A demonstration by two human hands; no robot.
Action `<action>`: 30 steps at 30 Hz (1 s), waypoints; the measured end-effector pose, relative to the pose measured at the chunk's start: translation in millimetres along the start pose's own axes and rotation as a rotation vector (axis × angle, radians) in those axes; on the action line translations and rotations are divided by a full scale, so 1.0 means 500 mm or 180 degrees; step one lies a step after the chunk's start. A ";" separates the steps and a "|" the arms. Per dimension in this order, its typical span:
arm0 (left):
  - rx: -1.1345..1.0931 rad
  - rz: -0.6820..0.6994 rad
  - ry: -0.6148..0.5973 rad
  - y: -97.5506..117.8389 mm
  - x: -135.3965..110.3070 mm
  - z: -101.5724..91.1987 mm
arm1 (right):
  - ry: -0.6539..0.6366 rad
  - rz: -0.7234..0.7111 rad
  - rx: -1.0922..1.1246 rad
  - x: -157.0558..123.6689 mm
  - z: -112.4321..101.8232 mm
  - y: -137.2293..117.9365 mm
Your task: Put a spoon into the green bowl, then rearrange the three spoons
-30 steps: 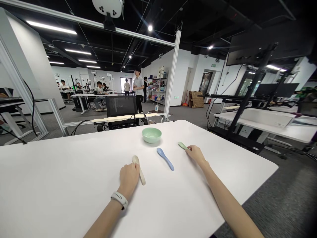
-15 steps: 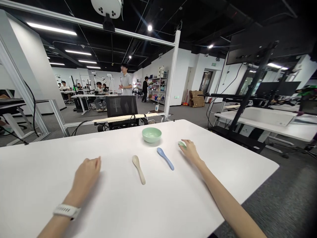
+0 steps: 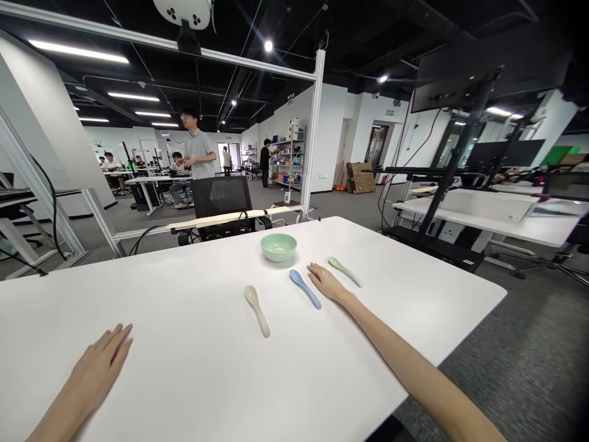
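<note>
Three slim plastic spoons lie on the white counter [image 3: 184,356], each with its scoop pointing far-left and its handle running near-right: a cream spoon [image 3: 257,312], a blue spoon [image 3: 304,288] and a pale green spoon [image 3: 345,271], in that order from left to right. One round mint-green bowl [image 3: 278,245] sits just beyond them. My right hand [image 3: 326,283] lies flat between the blue and green spoons, fingers together, holding nothing, just beside the blue handle. My left hand [image 3: 99,368] rests open at near left, well apart from the spoons, fingers slightly spread, my forearm cut off by the frame.
</note>
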State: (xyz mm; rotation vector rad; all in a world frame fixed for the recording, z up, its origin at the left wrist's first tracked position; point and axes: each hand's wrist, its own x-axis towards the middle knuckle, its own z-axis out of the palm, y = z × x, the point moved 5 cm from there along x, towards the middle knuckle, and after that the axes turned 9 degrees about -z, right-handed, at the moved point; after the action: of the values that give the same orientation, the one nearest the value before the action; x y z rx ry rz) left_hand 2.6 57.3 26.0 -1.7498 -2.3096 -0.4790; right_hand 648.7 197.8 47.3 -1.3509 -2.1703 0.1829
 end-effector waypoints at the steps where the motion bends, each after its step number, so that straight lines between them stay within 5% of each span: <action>1: -0.0057 -0.0079 -0.0072 0.001 -0.001 0.001 | -0.0010 -0.0009 -0.0013 -0.001 -0.002 -0.002; 30: -0.0147 -0.0179 -0.0344 0.005 -0.010 0.000 | -0.0021 0.0036 0.0028 -0.006 -0.012 -0.017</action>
State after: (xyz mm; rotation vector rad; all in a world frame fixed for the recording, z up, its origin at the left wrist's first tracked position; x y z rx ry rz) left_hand 6.3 53.5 24.9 -1.7773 -2.4463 -0.4618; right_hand 646.1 190.0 54.5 -1.3597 -2.1652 0.2014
